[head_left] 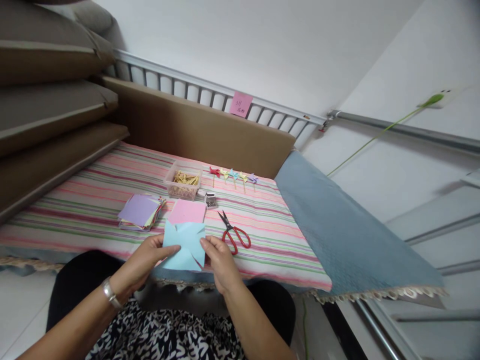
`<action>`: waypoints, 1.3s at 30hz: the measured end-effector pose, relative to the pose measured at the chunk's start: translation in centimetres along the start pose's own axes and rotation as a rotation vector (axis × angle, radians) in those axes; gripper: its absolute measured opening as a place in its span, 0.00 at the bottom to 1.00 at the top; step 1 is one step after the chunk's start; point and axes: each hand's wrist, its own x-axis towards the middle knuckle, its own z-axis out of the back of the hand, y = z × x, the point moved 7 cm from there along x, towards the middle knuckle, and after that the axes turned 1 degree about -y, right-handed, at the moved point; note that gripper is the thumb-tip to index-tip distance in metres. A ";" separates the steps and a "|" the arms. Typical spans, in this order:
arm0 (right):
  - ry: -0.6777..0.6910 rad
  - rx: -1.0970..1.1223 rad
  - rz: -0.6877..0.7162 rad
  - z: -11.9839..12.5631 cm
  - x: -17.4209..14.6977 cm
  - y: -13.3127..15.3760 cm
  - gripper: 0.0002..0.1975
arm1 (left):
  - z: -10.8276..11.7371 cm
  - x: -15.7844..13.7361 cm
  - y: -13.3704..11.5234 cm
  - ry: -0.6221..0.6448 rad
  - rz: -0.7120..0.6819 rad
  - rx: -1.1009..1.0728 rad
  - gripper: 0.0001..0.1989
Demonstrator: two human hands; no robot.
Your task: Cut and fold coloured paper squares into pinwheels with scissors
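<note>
A light blue square of paper (185,245), slit inward from its corners, is held near the table's front edge. My left hand (152,252) pinches its left side, thumb on top. On the opposite side my right hand (219,257) grips the sheet between thumb and fingers. Just behind it lies a pink paper (187,212). Red-handled scissors (233,233) rest to the right, blades slightly apart and pointing away from me. To the left sits a stack of coloured paper squares (140,211), purple on top.
A clear plastic box (183,181) holds many thin wooden sticks. Beside it is a small open box of metal pins (210,200). Several finished paper pinwheels (233,175) on sticks lie in a row at the back. A brown board (202,127) stands behind the striped cloth (277,245).
</note>
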 end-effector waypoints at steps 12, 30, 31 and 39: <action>0.018 0.119 -0.117 0.5 1.8 -1.6 0.14 | 0.0 3.5 -0.6 0.027 -0.046 0.052 0.13; -0.394 -0.543 0.443 3.1 9.3 3.3 0.04 | 0.6 15.4 0.1 0.207 -0.004 -0.133 0.09; -0.389 -0.722 0.561 2.3 8.9 4.3 0.05 | 0.8 15.5 0.5 0.193 0.015 -0.165 0.11; -0.390 -1.262 0.879 0.3 8.5 2.9 0.14 | 1.1 13.0 1.5 0.398 0.249 -0.673 0.14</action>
